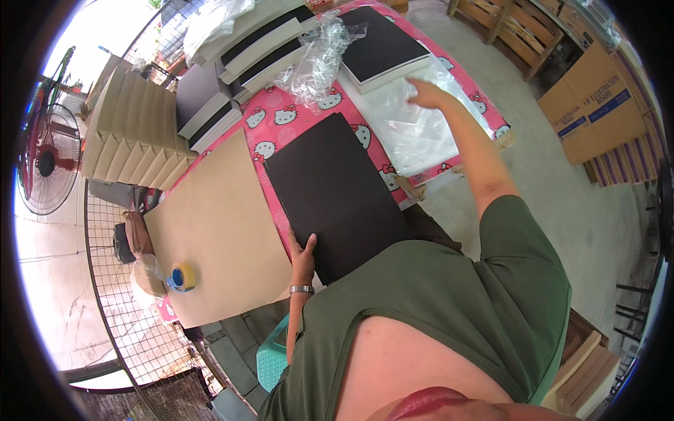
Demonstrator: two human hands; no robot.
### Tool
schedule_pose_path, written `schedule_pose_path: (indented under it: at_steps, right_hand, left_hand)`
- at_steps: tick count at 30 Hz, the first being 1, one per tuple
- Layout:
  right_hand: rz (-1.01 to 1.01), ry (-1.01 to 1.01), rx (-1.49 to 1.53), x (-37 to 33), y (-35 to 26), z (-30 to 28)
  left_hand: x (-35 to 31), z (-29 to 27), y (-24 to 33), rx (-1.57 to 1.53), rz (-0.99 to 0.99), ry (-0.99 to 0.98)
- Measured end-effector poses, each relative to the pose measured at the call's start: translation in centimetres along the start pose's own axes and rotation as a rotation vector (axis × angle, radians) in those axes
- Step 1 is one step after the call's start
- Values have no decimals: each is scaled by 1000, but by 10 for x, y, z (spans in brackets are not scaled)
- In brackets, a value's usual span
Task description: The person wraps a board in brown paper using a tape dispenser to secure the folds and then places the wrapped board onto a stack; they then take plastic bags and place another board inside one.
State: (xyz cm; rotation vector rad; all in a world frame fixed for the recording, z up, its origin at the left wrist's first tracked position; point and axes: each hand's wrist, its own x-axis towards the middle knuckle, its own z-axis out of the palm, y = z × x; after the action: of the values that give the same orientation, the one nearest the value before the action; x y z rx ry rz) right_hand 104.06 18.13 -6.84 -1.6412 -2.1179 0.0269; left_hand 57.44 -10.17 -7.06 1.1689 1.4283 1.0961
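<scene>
A black board (337, 193), or a stack of them, lies at the table's near edge against my body. My left hand (302, 258) grips its lower left edge, thumb on top and fingers partly hidden at the side. My right arm stretches forward over a pile of clear plastic sleeves (421, 144). Above the pile's far end is my right hand (426, 95), thumb and forefinger apart, just in front of a black-topped stack of boards (382, 43). Whether its fingertips touch the plastic is hard to tell.
A large brown paper sheet (214, 231) lies left, with a tape roll (182, 276) on it. Beyond stand wrapped packs (133, 130), more board stacks (203, 98) and crumpled plastic (319, 63). A fan (48, 161) stands left, cartons (597, 105) right, a green stool (272, 358) below.
</scene>
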Motion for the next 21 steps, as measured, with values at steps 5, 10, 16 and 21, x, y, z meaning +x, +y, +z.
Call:
schedule_pose_path:
  at_steps: [5,10,16,21]
  right_hand:
    - [100,-1288,171,-44,-121,8]
    - [45,-786,420,-48,-114,-47]
    - [-15,-474,37,-119,-107,-5]
    - [127,-50,428,-118,-147,-26]
  left_hand:
    - [-13,-31,-6,92,14,85]
    - [-3,-27,18,701,168,149]
    - [19,7,73,883,511,-115]
    - [16,22,80,648,437,-259]
